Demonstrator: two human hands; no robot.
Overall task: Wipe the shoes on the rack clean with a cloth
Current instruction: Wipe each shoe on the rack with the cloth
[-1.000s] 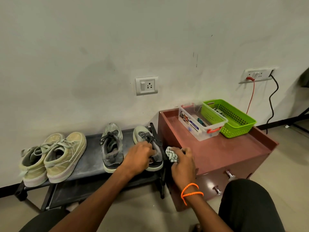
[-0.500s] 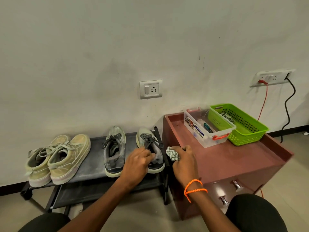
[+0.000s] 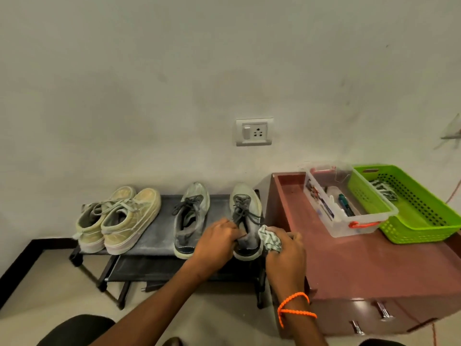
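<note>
A low black shoe rack (image 3: 154, 236) stands against the wall. A pair of pale yellow-green sneakers (image 3: 122, 218) sits on its left end. Two dusty grey lace-up shoes sit further right: the left grey shoe (image 3: 190, 216) stands free, and the right grey shoe (image 3: 245, 211) is held at its heel by my left hand (image 3: 215, 242). My right hand (image 3: 284, 253) grips a crumpled striped cloth (image 3: 269, 238) and presses it against the right side of that shoe's heel.
A reddish-brown drawer cabinet (image 3: 361, 265) stands right beside the rack. On it sit a clear plastic box (image 3: 349, 226) with small items and a green perforated basket (image 3: 419, 221). A wall socket (image 3: 254, 132) is above the shoes. Beige floor lies in front.
The view has shifted right and down, so the rack sits more central. My right hand has brought the cloth from beside the cabinet edge onto the right grey shoe's heel. My left hand still holds that shoe.
</note>
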